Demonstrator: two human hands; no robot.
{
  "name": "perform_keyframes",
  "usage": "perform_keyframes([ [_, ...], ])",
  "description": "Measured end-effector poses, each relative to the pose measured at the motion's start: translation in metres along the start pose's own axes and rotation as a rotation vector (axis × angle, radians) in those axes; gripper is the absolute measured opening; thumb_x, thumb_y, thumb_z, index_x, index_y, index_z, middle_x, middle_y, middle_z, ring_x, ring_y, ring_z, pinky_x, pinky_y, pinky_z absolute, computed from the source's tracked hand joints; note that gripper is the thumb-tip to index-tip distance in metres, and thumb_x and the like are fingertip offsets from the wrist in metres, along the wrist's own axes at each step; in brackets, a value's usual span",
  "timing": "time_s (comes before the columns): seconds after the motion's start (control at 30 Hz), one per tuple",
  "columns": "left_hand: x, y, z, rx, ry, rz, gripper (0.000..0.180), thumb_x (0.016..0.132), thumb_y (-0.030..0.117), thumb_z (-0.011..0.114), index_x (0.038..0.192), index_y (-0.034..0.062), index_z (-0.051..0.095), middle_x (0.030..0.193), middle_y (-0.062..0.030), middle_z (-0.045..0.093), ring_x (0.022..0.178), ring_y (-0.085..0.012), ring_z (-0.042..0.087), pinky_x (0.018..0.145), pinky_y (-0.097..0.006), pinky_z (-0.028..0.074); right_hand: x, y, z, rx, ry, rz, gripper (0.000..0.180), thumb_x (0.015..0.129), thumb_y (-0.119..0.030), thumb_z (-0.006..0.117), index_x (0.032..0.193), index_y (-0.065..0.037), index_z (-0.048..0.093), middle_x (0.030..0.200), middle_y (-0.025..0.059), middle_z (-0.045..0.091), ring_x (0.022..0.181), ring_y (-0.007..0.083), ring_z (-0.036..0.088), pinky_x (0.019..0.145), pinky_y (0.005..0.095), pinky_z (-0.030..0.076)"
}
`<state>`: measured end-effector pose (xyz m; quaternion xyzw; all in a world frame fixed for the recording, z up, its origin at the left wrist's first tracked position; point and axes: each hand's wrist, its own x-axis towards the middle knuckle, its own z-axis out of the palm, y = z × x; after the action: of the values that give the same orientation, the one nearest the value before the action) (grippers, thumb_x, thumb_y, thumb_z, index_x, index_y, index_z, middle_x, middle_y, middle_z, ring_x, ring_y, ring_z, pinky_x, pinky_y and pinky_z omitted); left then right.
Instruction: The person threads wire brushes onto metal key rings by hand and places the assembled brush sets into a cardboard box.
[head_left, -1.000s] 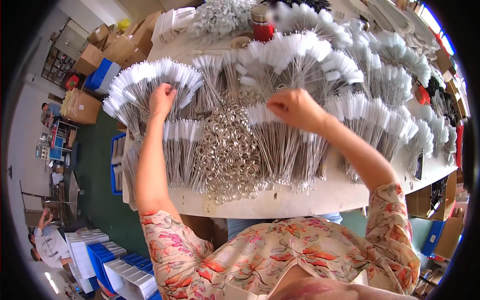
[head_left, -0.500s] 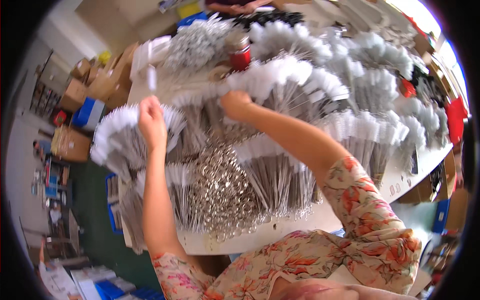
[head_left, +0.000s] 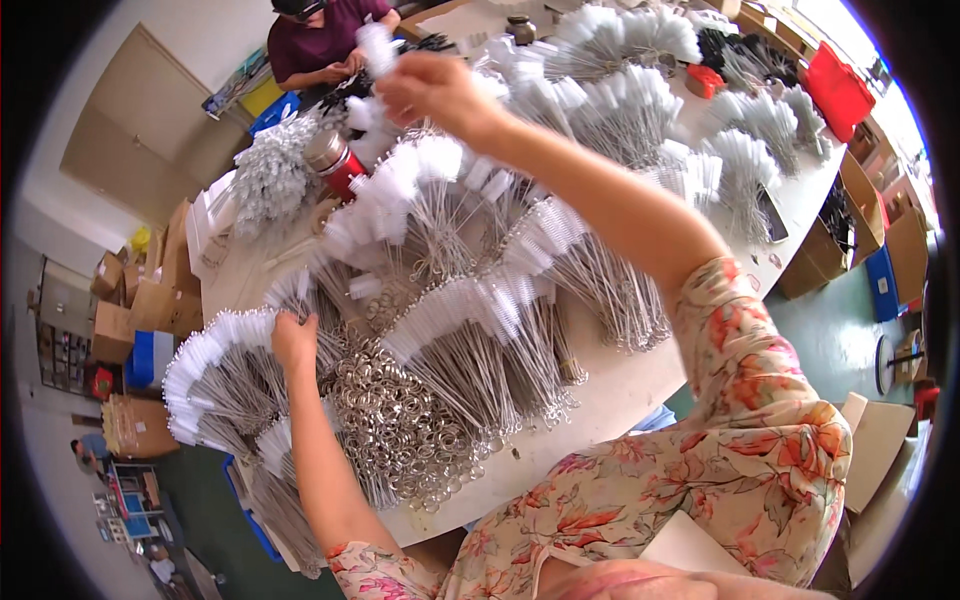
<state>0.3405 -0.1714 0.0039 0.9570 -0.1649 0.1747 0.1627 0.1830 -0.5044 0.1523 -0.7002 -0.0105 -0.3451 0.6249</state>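
The left hand [head_left: 295, 343] curls at white brushes [head_left: 212, 368] fanned by the left edge of the table [head_left: 615, 392], the right hand [head_left: 435, 95] rises toward its far edge, and I can't tell whether either grips anything.

Bright, with light seemingly entering upper right; the right hand [head_left: 435, 95] blurs; fisheye bends the dark-cornered edges.
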Motion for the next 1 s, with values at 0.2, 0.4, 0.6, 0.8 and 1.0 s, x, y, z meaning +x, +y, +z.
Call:
perform_keyframes([
  [0.2, 0.001, -0.010, 0.003, 0.089, -0.198, -0.009, 0.025, 0.067, 0.025, 0.065, 0.070, 0.0001, 0.063, 0.073, -0.0203, 0.063, 0.075, -0.0378, 0.061, 0.069, -0.043, 0.048, -0.004, 0.057, -0.158, -1.013, 0.042, 0.030, 0.023, 0.075, -0.030, 0.059, 0.083, -0.011, 0.067, 0.071, 0.0109, 0.063, 0.069, 0.0270, 0.063, 0.065, 0.0368, 0.051],
  [0.4, -0.004, -0.005, 0.002, 0.090, -0.121, -0.114, 0.024, 0.071, 0.023, 0.063, 0.080, 0.0011, 0.062, 0.081, -0.0199, 0.064, 0.081, -0.0383, 0.061, 0.072, -0.045, 0.047, -0.041, 0.100, -0.176, -1.203, 0.001, 0.352, 0.016, 0.066, -0.025, 0.066, 0.075, -0.012, 0.068, 0.078, 0.0112, 0.064, 0.076, 0.0273, 0.062, 0.068, 0.0375, 0.050],
  [0.6, 0.009, -0.016, 0.006, 0.040, -0.185, -0.152, 0.022, 0.075, 0.018, 0.055, 0.081, -0.0022, 0.059, 0.073, -0.0170, 0.065, 0.076, -0.0341, 0.062, 0.070, -0.042, 0.046, -0.032, 0.108, -0.179, -1.243, 0.083, 0.434, 0.017, 0.070, -0.026, 0.063, 0.076, -0.010, 0.067, 0.079, 0.0116, 0.064, 0.078, 0.0278, 0.062, 0.069, 0.0387, 0.049],
  [0.8, 0.011, -0.015, -0.006, -0.178, -0.251, -0.196, 0.019, 0.074, 0.015, 0.052, 0.078, -0.0031, 0.057, 0.065, -0.0152, 0.064, 0.058, -0.0267, 0.060, 0.056, -0.038, 0.045, -0.001, 0.077, -0.219, -0.995, 0.398, 0.267, 0.021, 0.082, -0.021, 0.050, 0.099, -0.011, 0.059, 0.094, 0.0120, 0.064, 0.086, 0.0283, 0.062, 0.075, 0.0405, 0.050],
  [1.0, -0.027, -0.015, -0.076, -0.622, -0.547, -0.467, 0.022, 0.076, 0.006, 0.049, 0.097, 0.0007, 0.056, 0.063, -0.0031, 0.053, 0.040, -0.0053, 0.034, 0.034, -0.021, 0.022, -0.006, 0.113, -0.273, -1.327, 0.190, 0.191, 0.024, 0.077, -0.019, 0.058, 0.099, -0.009, 0.058, 0.094, 0.0124, 0.064, 0.087, 0.0319, 0.061, 0.074, 0.0410, 0.049],
])
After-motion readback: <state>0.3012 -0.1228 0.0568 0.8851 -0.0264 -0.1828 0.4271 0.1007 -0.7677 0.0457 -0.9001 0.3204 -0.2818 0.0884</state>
